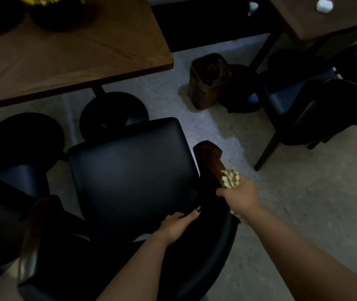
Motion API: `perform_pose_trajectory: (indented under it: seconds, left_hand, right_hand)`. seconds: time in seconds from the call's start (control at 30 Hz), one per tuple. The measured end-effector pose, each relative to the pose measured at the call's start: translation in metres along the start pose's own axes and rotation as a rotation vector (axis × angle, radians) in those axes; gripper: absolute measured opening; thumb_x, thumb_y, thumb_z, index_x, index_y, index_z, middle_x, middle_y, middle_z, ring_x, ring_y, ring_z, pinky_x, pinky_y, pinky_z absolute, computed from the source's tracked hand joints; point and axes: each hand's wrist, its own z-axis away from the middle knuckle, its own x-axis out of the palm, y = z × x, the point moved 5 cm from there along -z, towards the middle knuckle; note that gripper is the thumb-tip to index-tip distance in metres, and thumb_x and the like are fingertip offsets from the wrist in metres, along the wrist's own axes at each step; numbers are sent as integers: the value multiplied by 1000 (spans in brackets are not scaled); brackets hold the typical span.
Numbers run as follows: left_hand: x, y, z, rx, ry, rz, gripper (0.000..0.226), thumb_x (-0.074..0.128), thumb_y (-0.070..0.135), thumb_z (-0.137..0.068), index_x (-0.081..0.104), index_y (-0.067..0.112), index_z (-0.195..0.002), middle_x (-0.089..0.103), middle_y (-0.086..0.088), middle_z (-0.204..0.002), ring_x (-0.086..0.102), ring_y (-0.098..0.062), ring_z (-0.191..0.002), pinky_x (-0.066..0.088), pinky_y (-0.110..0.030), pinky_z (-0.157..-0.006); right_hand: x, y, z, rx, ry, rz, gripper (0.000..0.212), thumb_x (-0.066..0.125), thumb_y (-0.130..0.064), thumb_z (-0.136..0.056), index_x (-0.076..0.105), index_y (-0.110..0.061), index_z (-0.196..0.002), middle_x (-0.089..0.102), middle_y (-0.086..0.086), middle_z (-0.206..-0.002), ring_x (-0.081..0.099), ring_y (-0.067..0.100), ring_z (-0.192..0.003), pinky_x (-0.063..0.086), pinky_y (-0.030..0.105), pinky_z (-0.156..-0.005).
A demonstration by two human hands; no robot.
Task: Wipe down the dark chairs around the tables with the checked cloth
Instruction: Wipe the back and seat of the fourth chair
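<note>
A dark padded chair (pixel 129 166) stands right below me, its seat facing the brown table. My right hand (pixel 239 197) grips the pale checked cloth (pixel 230 178) and holds it against the chair's brown wooden right armrest (pixel 209 156). A bit of the cloth hangs out under the wrist. My left hand (pixel 178 223) rests on the curved backrest near the seat's rear right corner, fingers bent over its edge. The left armrest (pixel 36 224) shows dimly at the lower left.
A brown table (pixel 69 55) with dark bowls stands ahead at left, round black pedestal bases under it. A brown waste bin (pixel 209 80) sits on the floor ahead. Another table (pixel 325 20) and dark chairs (pixel 325 101) stand at the right. Bare floor lies to my right.
</note>
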Motion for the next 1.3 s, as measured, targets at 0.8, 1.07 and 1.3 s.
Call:
perform_pose_trajectory:
  seconds: [0.8, 1.07, 1.3]
  left_hand:
    - [-72, 59, -31, 98, 39, 0, 111, 52, 97, -47, 55, 27, -132, 58, 1, -129, 59, -18, -113, 45, -39, -103]
    - [-106, 62, 4, 137, 76, 35, 34, 59, 44, -92, 64, 17, -113, 66, 5, -96, 63, -8, -86, 46, -20, -71]
    - [-132, 103, 83, 348, 273, 3, 31, 59, 27, -94, 56, 18, -124, 61, 7, -105, 59, -9, -98, 43, -17, -81]
  right_hand:
    - [20, -98, -64, -53, 56, 132, 25, 80, -13, -68, 59, -19, -79, 57, -4, -68, 59, 21, -70, 46, 26, -66]
    - [17, -106, -50, -180, 135, 327, 31, 71, -30, -77, 57, -18, -102, 56, 3, -98, 52, 17, -83, 46, 28, -74]
    - [-5, -152, 16, -408, 304, 23, 45, 71, -24, -81, 52, -13, -120, 36, -1, -114, 51, 18, -92, 43, 29, -86]
